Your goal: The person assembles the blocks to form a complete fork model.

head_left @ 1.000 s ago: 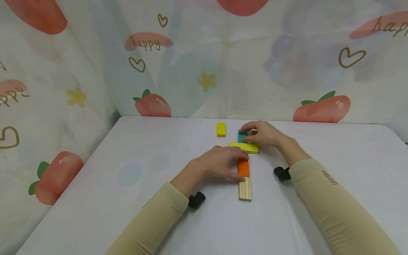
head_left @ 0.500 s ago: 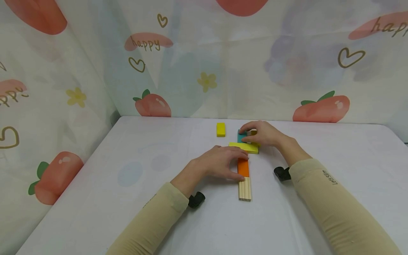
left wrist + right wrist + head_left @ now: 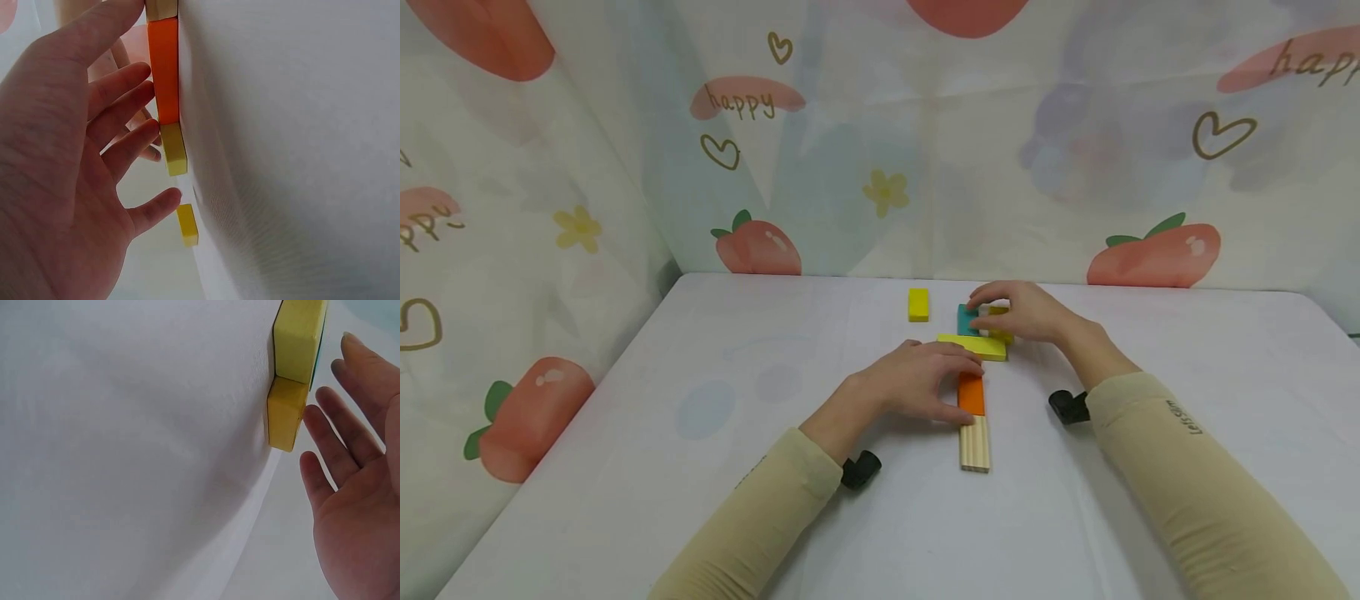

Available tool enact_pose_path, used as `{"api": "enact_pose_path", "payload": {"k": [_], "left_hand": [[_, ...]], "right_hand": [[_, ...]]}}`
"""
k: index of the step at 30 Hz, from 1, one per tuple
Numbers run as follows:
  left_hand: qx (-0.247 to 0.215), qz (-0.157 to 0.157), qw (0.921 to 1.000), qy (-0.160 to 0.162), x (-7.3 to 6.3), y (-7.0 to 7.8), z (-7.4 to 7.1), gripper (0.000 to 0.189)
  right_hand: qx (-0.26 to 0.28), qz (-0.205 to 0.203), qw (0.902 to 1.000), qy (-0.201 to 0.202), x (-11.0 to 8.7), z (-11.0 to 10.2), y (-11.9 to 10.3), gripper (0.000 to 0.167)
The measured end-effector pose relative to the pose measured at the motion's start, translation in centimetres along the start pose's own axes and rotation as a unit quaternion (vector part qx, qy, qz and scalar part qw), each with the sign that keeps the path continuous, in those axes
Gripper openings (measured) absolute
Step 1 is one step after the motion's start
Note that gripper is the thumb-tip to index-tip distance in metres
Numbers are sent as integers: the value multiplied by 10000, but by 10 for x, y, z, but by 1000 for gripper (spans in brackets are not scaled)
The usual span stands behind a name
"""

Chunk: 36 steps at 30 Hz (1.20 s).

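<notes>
In the head view, wooden blocks lie in line on the table: a natural wood block (image 3: pixel 975 448), an orange block (image 3: pixel 972 396), a yellow block (image 3: pixel 983 348) set crosswise, and a teal block (image 3: pixel 965 321) behind it. My left hand (image 3: pixel 917 379) rests along the line's left side, thumb near the wood-orange joint. Its fingers are extended, tips right at the orange and yellow blocks. My right hand (image 3: pixel 1030 312) hovers over the teal block's right side with spread fingers. A darker yellow block (image 3: pixel 286 415) shows below its fingertips in the right wrist view, against the crosswise block.
A separate yellow block (image 3: pixel 918 305) lies behind and left of the others. The white-covered table (image 3: pixel 700 500) meets a printed cloth backdrop (image 3: pixel 850 125) at its far edge. Each wrist wears a black camera (image 3: pixel 861 469).
My right hand has shifted slightly right and its fingers have eased off the teal block, baring more of the darker yellow block. My left hand keeps its place.
</notes>
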<state>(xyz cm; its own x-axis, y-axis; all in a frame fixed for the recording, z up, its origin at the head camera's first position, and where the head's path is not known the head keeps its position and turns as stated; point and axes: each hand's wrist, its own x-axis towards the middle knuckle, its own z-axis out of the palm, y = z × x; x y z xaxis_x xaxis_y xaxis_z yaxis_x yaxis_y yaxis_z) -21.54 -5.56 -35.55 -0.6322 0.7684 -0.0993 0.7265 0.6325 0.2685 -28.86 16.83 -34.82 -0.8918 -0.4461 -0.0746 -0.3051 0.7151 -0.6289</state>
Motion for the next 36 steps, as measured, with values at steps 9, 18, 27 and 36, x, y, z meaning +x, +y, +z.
{"api": "enact_pose_path", "payload": {"k": [9, 18, 27, 36], "left_hand": [[-169, 142, 9997, 132, 1, -5, 0, 59], [-563, 135, 9975, 399, -4, -12, -4, 54], [-861, 9, 9947, 560, -7, -23, -6, 54], [-1172, -444, 9895, 723, -11, -29, -10, 53]], "right_hand": [[-86, 4, 9999, 101, -7, -5, 1, 37], [-51, -83, 9998, 196, -14, -7, 2, 37], [-144, -204, 9994, 242, -22, -7, 3, 38], [-201, -327, 9990, 241, -33, -7, 3, 41]]}}
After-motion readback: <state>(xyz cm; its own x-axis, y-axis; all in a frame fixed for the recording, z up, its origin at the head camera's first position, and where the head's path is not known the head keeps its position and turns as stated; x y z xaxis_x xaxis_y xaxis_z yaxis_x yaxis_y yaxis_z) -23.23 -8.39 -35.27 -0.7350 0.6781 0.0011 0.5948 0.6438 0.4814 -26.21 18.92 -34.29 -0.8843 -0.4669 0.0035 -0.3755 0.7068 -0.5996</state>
